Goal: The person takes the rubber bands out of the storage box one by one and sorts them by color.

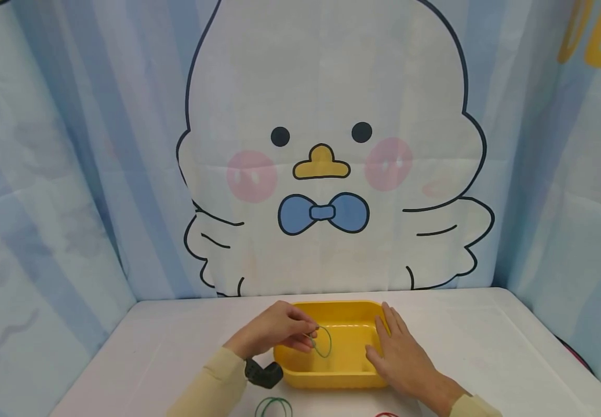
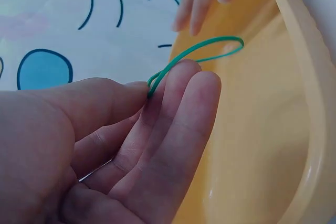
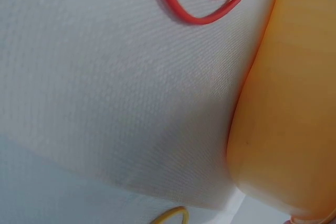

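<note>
Between its thumb and fingertips, my left hand (image 1: 278, 329) pinches a thin green rubber band (image 2: 210, 42). The band's loop hangs open over the yellow tray (image 1: 342, 380) in the head view. The left wrist view shows the band's near end at the thumb tip, its far end sticking out past the fingers. My right hand (image 1: 407, 362) rests at the tray's right side, fingers stretched along the rim and thumb over the inside. Nothing is gripped in it.
More green rubber bands (image 1: 278, 398) lie on the white table in front of the tray. Red rubber bands (image 3: 194, 21) lie close to the tray's side, and a yellow band (image 3: 170, 214) shows below. A black wrist device (image 1: 265, 374) sits under the left wrist. A printed curtain stands behind.
</note>
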Tool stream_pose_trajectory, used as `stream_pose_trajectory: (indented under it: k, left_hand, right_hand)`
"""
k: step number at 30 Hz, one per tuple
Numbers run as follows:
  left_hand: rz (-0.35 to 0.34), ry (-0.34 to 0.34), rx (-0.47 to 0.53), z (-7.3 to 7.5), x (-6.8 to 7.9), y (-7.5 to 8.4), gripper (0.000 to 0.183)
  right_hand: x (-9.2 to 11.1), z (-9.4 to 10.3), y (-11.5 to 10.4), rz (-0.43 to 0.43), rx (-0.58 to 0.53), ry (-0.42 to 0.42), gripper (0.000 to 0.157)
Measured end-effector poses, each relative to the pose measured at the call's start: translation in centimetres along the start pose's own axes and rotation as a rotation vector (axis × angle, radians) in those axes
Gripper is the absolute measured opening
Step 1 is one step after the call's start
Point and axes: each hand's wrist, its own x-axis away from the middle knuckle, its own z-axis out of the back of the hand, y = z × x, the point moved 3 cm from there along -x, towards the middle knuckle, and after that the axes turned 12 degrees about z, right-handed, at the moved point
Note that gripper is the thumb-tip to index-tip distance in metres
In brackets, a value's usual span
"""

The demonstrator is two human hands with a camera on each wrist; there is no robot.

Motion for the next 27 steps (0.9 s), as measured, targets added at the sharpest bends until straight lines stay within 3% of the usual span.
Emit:
stream_pose_trajectory:
  k: [14, 27]
  left_hand:
    - [0.015, -0.052, 0.036, 0.6, 2.9, -0.4, 0.028]
    - [0.037, -0.053, 0.048, 1.3, 5.2, -2.3, 0.027]
  right_hand:
    - [0.1, -0.1, 0.3, 0.003, -0.002, -0.001, 0.068]
    - [0.0, -0.1, 0.3, 0.017, -0.001, 0.007, 0.068]
